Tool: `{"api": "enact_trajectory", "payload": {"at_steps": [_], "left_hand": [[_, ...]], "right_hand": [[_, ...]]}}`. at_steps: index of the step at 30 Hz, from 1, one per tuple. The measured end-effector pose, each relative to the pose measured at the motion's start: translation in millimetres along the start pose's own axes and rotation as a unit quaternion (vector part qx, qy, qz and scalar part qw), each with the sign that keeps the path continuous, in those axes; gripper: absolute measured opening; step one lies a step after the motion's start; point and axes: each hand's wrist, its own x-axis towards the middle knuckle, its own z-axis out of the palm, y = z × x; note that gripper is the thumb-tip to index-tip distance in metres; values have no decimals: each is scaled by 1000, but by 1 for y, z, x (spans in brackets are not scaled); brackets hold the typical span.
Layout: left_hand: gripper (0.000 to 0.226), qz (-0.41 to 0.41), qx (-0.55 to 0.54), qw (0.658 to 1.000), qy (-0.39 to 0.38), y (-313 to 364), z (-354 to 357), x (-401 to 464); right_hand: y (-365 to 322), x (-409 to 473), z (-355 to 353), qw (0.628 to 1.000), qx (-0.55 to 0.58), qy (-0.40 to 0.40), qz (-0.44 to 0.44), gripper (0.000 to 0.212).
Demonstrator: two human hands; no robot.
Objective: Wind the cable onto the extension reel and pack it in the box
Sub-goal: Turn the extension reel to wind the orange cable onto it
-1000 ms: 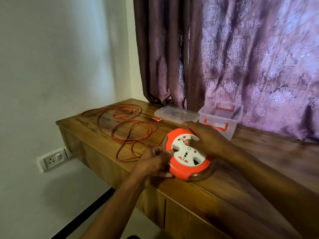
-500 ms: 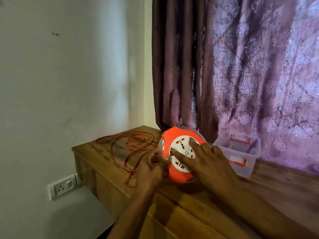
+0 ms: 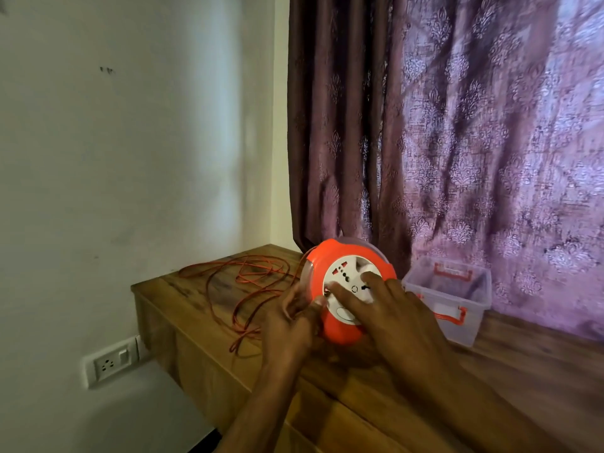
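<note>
An orange extension reel [image 3: 340, 256] with a white socket face stands tilted on edge on the wooden counter [image 3: 202, 325]. My right hand [image 3: 392, 315] lies flat on the socket face, fingers spread across it. My left hand [image 3: 291, 325] grips the reel's left rim, thumb against the white face. The orange cable [image 3: 248, 282] lies in loose loops on the counter to the left of the reel. A clear plastic box [image 3: 457, 308] with orange latches stands open to the right, against the curtain.
A purple patterned curtain [image 3: 457, 125] hangs behind the counter. A white wall [image 3: 130, 158] closes the left side, with a wall socket [image 3: 109, 362] below the counter's left end. The counter's front edge runs diagonally below my forearms.
The reel has been lifted from lying flat to standing tilted on its edge, both hands still on it. The head view has swung upward and left; the box lid has left view.
</note>
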Motion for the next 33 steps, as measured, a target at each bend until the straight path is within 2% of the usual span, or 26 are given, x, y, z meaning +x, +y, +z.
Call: {"api": "enact_trajectory", "payload": {"at_steps": [3,6,8,10,11,13,14,15,17,20,22,25,27,29,30,33], "left_hand": [[49,6,2,1000,-17,4,-3,3],[50,17,6,1000,-23,8,-3,5],[46,30,17,999,-22,7,-1,6],[36,30,10,999,-15,4,3,5],[36,25,4,1000,-13,3,6,4],[39,14,1,1000,-8,2,11,1],[39,10,-2,1000,-6,1,12,0],[39,8,-7,1000,-4,1,13,0],[38,7,-13,1000,0,2,12,0],[46,17,-11,1000,-1,6,7,1],[48,22,-16,1000,-10,8,5,0],[50,25,-19,999,-23,9,5,0],[48,31,-15,999,-26,8,5,0],[42,43,-4,999,-27,5,6,-1],[39,45,1,999,-28,4,7,-2],[38,27,4,999,-27,3,14,-6]], "right_hand": [[4,1,-8,996,-74,-2,-47,70],[15,3,-13,995,-85,34,-41,79],[18,4,-9,995,-87,30,-40,79],[12,6,-5,999,-8,25,44,71],[9,7,-3,990,75,40,114,66],[6,9,0,948,214,76,222,62],[5,9,-1,939,236,70,242,61],[4,8,-2,945,220,73,230,59],[4,2,-3,975,136,99,143,58],[9,-5,-7,998,45,28,25,69],[11,-6,-10,1000,23,0,11,74],[12,-7,-10,1000,17,3,-7,77],[13,-8,-15,1000,-5,-13,-13,78],[13,-7,-17,1000,-18,18,14,78],[11,-7,-15,998,-16,50,45,73],[5,-7,-11,984,76,73,144,67]]}}
